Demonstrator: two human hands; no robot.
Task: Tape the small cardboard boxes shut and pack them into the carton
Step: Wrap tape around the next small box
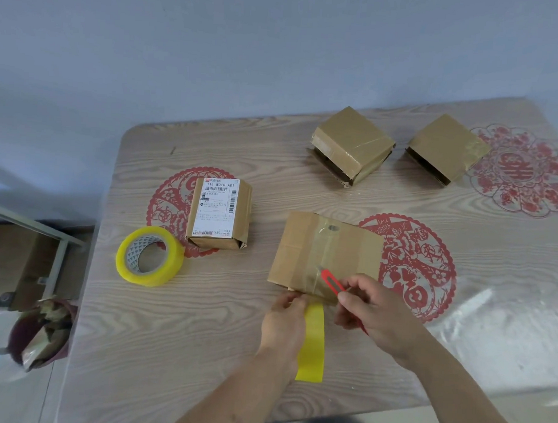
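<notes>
A small cardboard box (304, 254) lies in front of me with a band of clear tape running down its top. My left hand (285, 323) pinches the yellowish tape strip (312, 344) that hangs off the box's near edge. My right hand (372, 308) grips a red cutter (330, 282), its tip at the tape on the near edge. The yellow tape roll (150, 256) lies to the left. A labelled small box (220, 213) stands beside the roll. Two more small boxes (352, 144) (446, 148) sit at the far side, their near ends open.
The wooden table (202, 320) carries red paper-cut decorations (416, 265) under a clear cover. Off its left edge, on the floor, are a larger carton (16, 264) and a dark bin with scraps (42, 332). A grey wall stands behind.
</notes>
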